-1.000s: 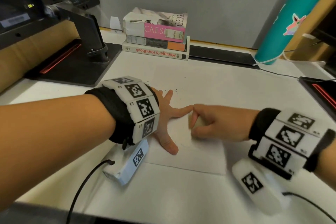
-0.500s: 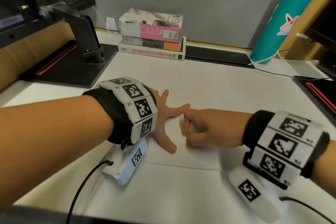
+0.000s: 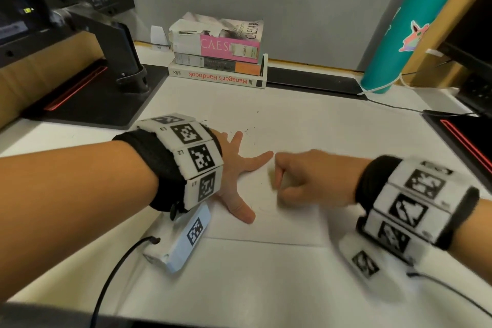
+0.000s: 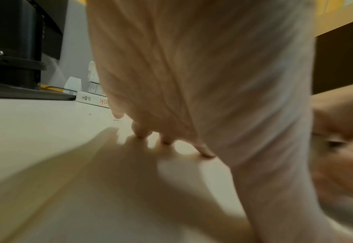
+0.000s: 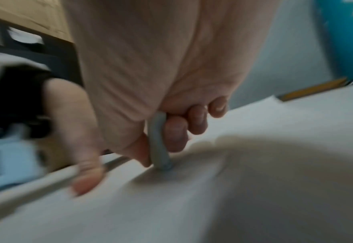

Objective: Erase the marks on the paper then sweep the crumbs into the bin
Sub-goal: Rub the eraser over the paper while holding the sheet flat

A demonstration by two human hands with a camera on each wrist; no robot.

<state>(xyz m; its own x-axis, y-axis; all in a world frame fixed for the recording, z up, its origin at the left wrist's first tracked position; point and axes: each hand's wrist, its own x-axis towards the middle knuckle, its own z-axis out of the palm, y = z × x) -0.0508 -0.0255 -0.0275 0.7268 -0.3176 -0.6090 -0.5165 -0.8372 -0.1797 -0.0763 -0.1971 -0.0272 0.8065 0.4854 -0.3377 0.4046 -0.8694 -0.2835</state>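
Note:
A white sheet of paper (image 3: 271,229) lies on the white desk (image 3: 266,279). My left hand (image 3: 239,168) rests flat on it with fingers spread, pressing it down; the fingertips (image 4: 142,133) touch the sheet. My right hand (image 3: 300,178) pinches a pale grey eraser (image 5: 158,143) between thumb and fingers, with its tip on the paper just right of my left index finger. The eraser shows only as a pale blur in the head view. Faint pencil marks (image 3: 266,208) remain below the eraser. Small dark crumbs (image 3: 250,133) dot the desk beyond my left hand. No bin is in view.
A stack of books (image 3: 218,58) stands at the back centre. A black monitor stand (image 3: 114,61) on its base fills the back left. A teal bottle (image 3: 404,26) stands at the back right, with a cable (image 3: 399,108) and a black base (image 3: 468,136) at the right edge.
My right hand with the eraser has shifted left then back a little in a rubbing stroke beside my left index finger. The left hand has stayed pressed on the paper.

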